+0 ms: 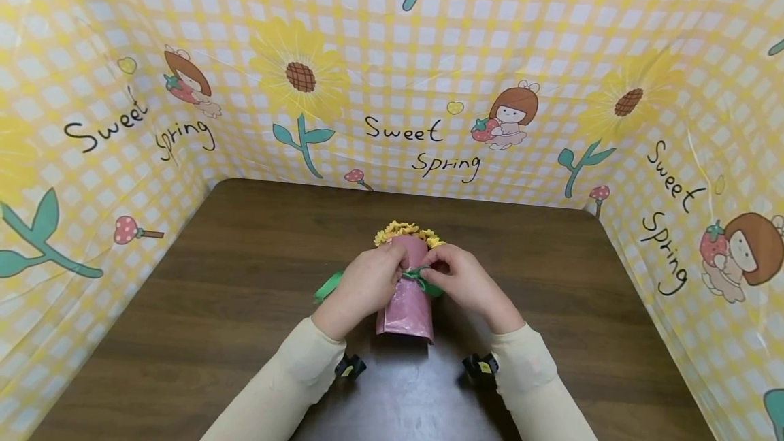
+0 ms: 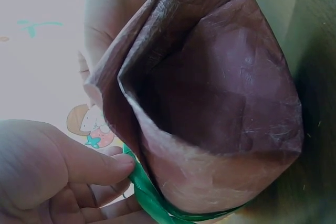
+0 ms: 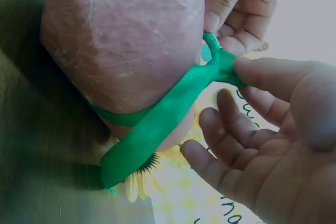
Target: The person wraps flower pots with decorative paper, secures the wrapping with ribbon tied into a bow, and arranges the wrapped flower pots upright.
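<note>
A bouquet of yellow flowers (image 1: 404, 229) in pink wrapping paper (image 1: 407, 308) lies on the table, its flower end pointing away. A green ribbon (image 3: 152, 135) circles the wrapping, with a knot or bow at the upper side. My left hand (image 1: 370, 281) pinches one part of the ribbon between thumb and fingers at the left of the knot. From the right, my right hand (image 1: 468, 284) pinches another part between thumb and index finger, its other fingers loosely bent. The left wrist view looks into the open lower end of the wrapping; the stems cannot be made out.
The dark brown wooden table (image 1: 257, 359) is enclosed at the back and sides by a yellow checked cloth (image 1: 392, 60) printed with flowers and words. One green ribbon tail (image 1: 329, 287) extends left of the bouquet. A black wrist device (image 1: 480, 366) is worn at each sleeve.
</note>
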Motion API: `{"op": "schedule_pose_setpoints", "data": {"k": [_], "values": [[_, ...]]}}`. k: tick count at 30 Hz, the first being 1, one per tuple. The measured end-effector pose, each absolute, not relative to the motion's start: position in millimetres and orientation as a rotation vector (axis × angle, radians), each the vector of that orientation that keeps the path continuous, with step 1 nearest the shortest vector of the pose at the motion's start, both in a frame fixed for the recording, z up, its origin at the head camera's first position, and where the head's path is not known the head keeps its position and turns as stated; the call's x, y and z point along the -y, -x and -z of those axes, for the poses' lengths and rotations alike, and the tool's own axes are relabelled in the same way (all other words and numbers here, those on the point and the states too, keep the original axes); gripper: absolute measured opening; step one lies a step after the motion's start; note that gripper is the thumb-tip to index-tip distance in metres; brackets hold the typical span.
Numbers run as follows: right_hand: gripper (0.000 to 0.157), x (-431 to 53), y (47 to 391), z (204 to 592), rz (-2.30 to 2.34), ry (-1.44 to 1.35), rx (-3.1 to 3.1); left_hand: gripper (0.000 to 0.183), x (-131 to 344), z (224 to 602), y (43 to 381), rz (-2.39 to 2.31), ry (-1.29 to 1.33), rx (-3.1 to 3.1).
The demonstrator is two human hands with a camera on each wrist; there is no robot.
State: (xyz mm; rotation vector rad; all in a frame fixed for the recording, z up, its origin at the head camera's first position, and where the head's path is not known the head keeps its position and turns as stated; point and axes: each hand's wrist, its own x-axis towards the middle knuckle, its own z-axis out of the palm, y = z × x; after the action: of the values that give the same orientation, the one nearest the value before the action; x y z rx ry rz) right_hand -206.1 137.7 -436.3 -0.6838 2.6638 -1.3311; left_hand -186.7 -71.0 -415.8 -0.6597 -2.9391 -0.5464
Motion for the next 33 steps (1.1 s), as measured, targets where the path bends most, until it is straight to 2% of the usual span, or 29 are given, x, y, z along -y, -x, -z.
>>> {"op": "schedule_pose_setpoints", "data": {"k": [10, 19, 33], "values": [[0.011, -140, 208, 436, 1.498, 0.611, -2.609, 0.005, 71, 414, 187, 0.594, 0.626, 2.981], [0.028, -145, 208, 431, 1.566, 0.625, -2.575, 0.005, 72, 415, 188, 0.624, 0.613, 2.988], [0.025, -153, 209, 425, 1.739, 0.615, -2.528, 0.007, 73, 415, 190, 0.629, 0.620, 2.977]]}}
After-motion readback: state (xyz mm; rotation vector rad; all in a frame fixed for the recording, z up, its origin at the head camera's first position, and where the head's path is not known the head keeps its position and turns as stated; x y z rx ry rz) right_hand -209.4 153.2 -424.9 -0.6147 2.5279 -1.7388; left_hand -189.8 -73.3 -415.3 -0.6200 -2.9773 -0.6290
